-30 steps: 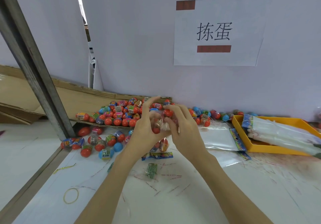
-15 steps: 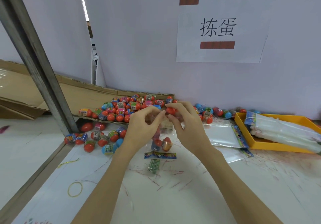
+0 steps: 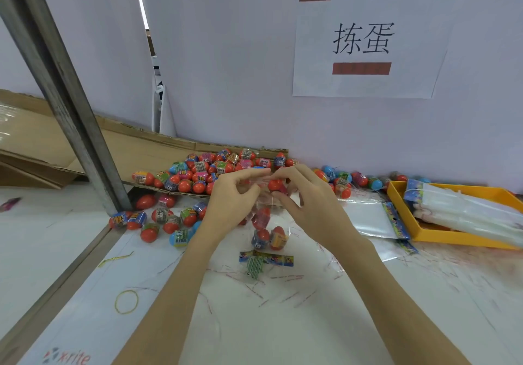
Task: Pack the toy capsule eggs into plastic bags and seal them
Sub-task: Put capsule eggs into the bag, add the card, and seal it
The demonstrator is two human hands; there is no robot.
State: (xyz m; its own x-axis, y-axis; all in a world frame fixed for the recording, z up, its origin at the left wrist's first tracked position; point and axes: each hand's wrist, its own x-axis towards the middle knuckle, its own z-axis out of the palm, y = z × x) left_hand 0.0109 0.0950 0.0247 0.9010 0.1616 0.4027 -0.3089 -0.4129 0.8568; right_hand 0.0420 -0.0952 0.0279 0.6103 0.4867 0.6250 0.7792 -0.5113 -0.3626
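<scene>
Leftmost, a slanted metal post (image 3: 56,87) and flattened cardboard (image 3: 133,149) frame the table (image 3: 283,322), with a yellow rubber band (image 3: 126,302) lying near the front. Next comes the pile of capsule eggs (image 3: 203,172), some on the cardboard, others spilled just beside the post's foot, close enough to reach without stretching. The left hand (image 3: 232,203) pinches the top edge of a clear plastic bag (image 3: 268,223), fingers curled, and the right hand (image 3: 311,203) pinches the same mouth from the other side, seemingly holding an orange egg (image 3: 275,185) at the opening. Held up like this, the bag hangs so eggs drop in; several already sit at its bottom, its printed header (image 3: 266,260) resting on the table. Rightward lie flat empty bags (image 3: 365,220), then a yellow tray (image 3: 396,195) of bundled bags (image 3: 467,211). Loose eggs crowd behind the hands; nothing blocks the mouth.
</scene>
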